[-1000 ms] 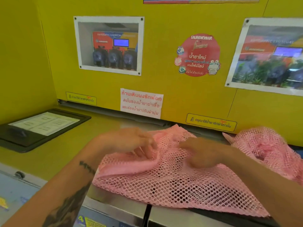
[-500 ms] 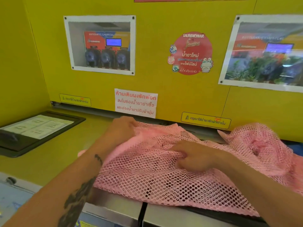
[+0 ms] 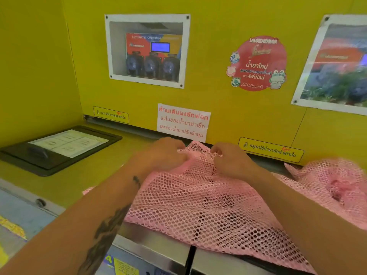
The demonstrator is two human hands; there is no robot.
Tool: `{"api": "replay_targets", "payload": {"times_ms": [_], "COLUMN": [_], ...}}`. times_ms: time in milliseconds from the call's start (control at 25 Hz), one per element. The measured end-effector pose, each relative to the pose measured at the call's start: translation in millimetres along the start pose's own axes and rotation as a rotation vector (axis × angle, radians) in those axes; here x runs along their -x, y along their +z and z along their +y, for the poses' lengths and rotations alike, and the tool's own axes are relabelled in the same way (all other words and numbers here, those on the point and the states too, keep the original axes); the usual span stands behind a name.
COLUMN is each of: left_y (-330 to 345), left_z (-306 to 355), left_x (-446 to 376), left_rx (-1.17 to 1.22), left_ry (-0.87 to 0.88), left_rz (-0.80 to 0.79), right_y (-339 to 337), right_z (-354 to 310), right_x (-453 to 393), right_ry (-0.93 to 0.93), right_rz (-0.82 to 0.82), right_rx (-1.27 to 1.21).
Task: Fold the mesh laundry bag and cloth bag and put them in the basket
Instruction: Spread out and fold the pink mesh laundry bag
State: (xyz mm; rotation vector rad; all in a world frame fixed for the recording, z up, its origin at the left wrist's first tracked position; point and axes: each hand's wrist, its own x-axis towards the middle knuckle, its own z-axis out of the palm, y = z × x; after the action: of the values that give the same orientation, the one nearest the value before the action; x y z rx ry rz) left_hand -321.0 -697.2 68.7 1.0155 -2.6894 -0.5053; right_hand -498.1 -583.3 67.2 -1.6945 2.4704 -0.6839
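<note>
Mesh laundry bag [image 3: 198,205] far edge pinched by left hand [image 3: 164,153], right hand [image 3: 232,161]; near edge overhangs.

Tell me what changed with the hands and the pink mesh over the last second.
Both hands moved away from the person to the far edge of the mesh laundry bag. The left hand and right hand now pinch that edge close together. The bag still lies spread across the machine tops.

Both forearms were bare, with no sleeves reaching into view. The left forearm [image 3: 103,221] carried a dark, elongated tattoo running along its length, with a smaller dark mark nearer the wrist. The left hand [image 3: 164,153] and right hand [image 3: 232,161] wore no gloves, rings or watch that could be seen.
</note>
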Motion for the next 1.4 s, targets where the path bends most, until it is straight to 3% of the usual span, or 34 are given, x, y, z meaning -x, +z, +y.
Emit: {"api": "replay_targets", "payload": {"times_ms": [80,160,320,400,480,600,680,760,880,960,1040,1160,1400], "left_y": [25.1,30.1,-3.3,-6.5,1.0,-9.5,-24.1,-26.6,-12.8,4.0,23.4,49.9,40.3], "left_z": [-8.0,-26.9,-44.4,-51.2,-61.7,-70.2,-60.7,-42.3,-10.5,-1.4,-8.0,-29.0,-60.6], "left_x": [6.9,10.8,24.8,36.6,47.8,50.9,45.5,34.8,12.0,-5.4,-23.0,-43.3,-54.0], "left_rx": [-0.143,-0.254,-0.148,-0.152,-0.206,-0.129,-0.136,-0.238,-0.227,-0.179,-0.135,-0.157,-0.132], "left_ry": [-0.036,-0.041,-0.084,-0.128,-0.174,-0.256,-0.272,-0.219,-0.093,0.053,0.105,-0.023,-0.359], "left_rz": [-0.297,-0.341,-0.267,-0.339,-0.434,-0.444,-0.447,-0.279,0.135,0.214,0.126,-0.111,-0.229], "right_y": [14.2,24.8,21.8,18.6,19.2,23.1,10.8,1.0,2.6,14.8,22.3,20.6,-6.4], "right_z": [1.7,12.0,18.2,1.8,-12.1,-12.2,-12.1,-14.2,-10.6,-0.6,6.7,7.9,28.6], "right_x": [-12.8,-18.0,-29.9,-26.3,-16.3,9.9,21.5,24.7,24.1,28.4,37.3,53.7,62.4], "right_ry": [-0.025,-0.027,0.063,0.002,-0.117,-0.222,-0.202,-0.214,-0.179,-0.134,-0.098,-0.077,-0.028], "right_rz": [-0.242,-0.473,-0.336,-0.264,-0.37,-0.636,-0.596,-0.457,-0.361,-0.476,-0.56,-0.589,-0.128], "right_rx": [0.058,0.171,0.378,0.424,0.313,0.285,0.135,0.021,0.155,0.289,0.352,0.415,0.353]}}
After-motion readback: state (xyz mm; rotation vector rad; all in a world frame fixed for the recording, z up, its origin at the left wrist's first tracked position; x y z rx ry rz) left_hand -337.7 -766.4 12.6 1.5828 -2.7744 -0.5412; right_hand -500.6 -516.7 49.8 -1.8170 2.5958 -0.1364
